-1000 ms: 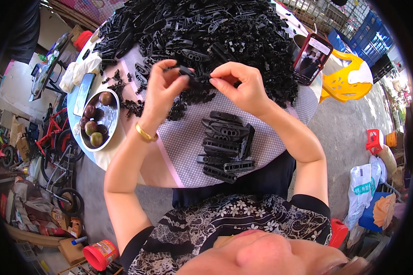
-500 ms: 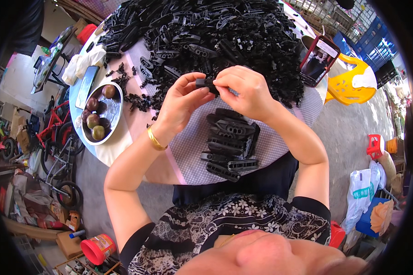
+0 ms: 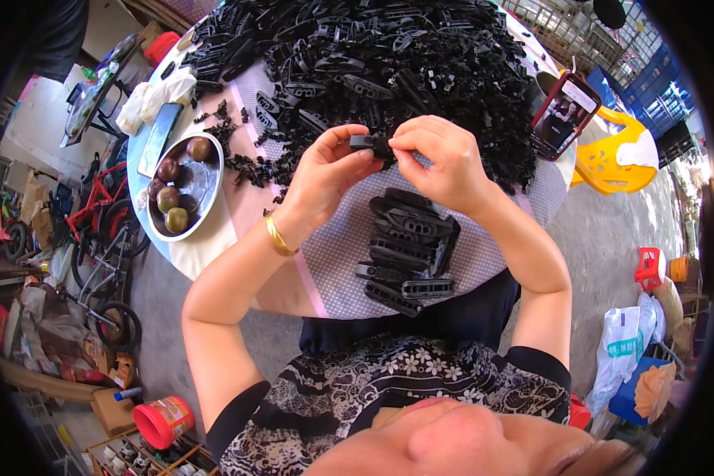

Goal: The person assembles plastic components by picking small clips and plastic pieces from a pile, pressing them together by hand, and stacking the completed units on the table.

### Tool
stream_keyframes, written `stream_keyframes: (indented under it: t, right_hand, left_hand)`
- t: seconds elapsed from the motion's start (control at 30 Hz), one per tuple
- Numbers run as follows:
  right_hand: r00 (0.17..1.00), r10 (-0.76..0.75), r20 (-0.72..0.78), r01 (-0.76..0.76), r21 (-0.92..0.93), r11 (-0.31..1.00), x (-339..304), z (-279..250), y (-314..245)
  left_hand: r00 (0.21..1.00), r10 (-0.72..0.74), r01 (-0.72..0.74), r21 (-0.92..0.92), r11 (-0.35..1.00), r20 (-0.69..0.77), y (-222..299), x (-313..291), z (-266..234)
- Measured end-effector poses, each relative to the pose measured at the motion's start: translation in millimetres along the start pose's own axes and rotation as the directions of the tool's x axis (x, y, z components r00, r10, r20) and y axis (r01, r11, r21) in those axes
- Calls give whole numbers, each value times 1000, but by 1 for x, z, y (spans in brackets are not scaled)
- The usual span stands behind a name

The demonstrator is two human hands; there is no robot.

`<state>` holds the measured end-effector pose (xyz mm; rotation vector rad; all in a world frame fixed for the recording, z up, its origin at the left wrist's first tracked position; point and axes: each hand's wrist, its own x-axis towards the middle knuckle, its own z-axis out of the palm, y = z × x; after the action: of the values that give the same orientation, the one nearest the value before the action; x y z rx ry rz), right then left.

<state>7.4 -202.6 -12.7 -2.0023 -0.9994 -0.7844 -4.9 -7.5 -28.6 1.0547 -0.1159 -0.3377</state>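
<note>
Between my two hands, above the table, is a small black plastic part [image 3: 370, 143]. My left hand [image 3: 325, 170] pinches its left end between thumb and fingers. At its right end, my right hand [image 3: 440, 163] presses thumb and fingertips together; whether a smaller piece sits in them is too small to tell. A big heap of loose black plastic parts [image 3: 333, 67] spreads beyond my hands. Nearer to me, below my hands, lies a small stack of long black slotted plastic parts [image 3: 404, 250] on the table.
The round table [image 3: 325, 278] has a patterned cover. At left stand a metal bowl of round dark fruit [image 3: 186, 186], a flat phone [image 3: 159, 136] and a crumpled white bag [image 3: 155, 99]. A propped phone [image 3: 565, 115] stands at right, near a yellow plastic chair [image 3: 617, 155].
The black part between my hands has turned and shows a longer, rounded side. Both hands keep their pinch in nearly the same place; the view has shifted slightly.
</note>
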Motion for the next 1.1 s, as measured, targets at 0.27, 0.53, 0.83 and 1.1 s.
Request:
stream_keyframes:
  t: [0.27,0.53,0.83,1.1]
  right_hand:
    - [1000,-15,8,15,-53,998,1,0,-1]
    - [1000,-15,-11,14,-65,998,-1,4,-3]
    - [994,-88,66,99,-187,977,-3,2,-4]
    - [999,1,45,2,-67,998,0,4,-11]
  left_hand:
    - [999,-15,15,1,1000,-47,3,0,3]
    - [998,-1,3,32,999,-62,4,-1,2]
    - [998,14,-10,64,998,-63,3,0,0]
    - [996,84,-75,181,981,-41,11,-2,1]
